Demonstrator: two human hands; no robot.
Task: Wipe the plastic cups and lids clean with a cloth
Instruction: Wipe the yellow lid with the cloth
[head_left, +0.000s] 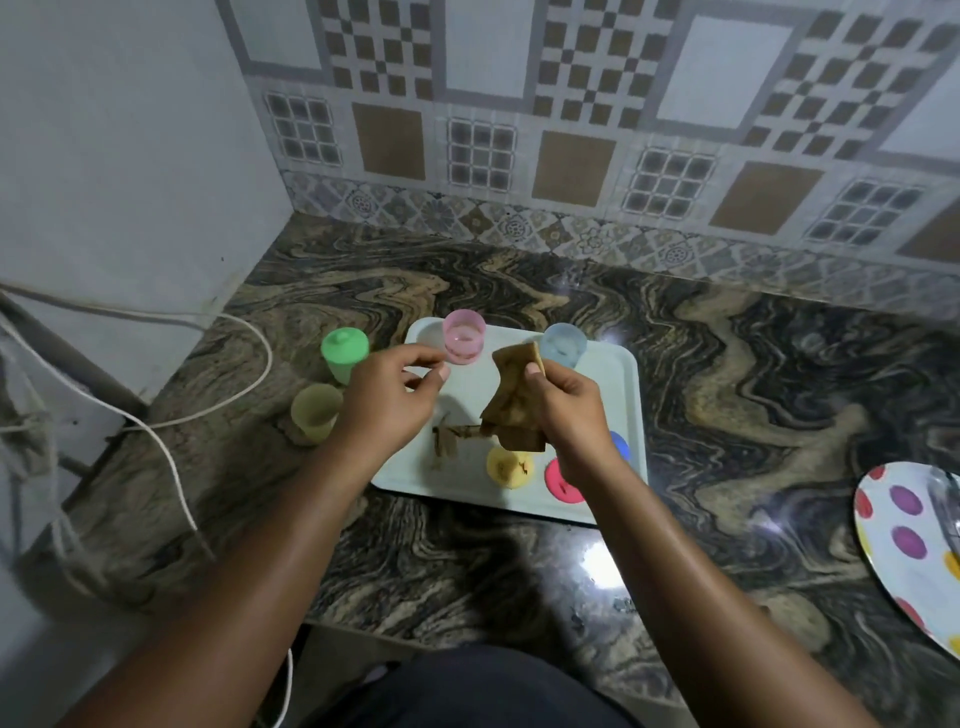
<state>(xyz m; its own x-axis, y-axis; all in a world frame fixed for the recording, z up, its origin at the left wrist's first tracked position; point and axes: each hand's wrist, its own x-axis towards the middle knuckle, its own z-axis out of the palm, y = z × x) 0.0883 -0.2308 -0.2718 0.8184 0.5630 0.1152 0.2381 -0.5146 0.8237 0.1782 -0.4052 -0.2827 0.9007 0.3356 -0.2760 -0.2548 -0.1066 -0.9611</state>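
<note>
My right hand (563, 415) holds a brown cloth (511, 400) above a pale tray (621, 374). My left hand (389, 395) hovers just left of it, fingers curled and apart, holding nothing. On the tray's far edge stand a pink cup (464, 335) and a blue cup (562, 345). Near its front edge lie a yellow lid (506, 467), a pink lid (561, 486) and a blue lid (621, 446), partly hidden by my right hand. Left of the tray, on the counter, stand a green cup with its lid on (343, 353) and a yellow cup (314, 410).
The marble counter (727, 389) ends in a tiled wall behind and a plain wall on the left. A spotted plate (904, 540) lies at the right edge. A white cable (171, 452) loops at the left. Brown scraps (447, 441) lie on the tray.
</note>
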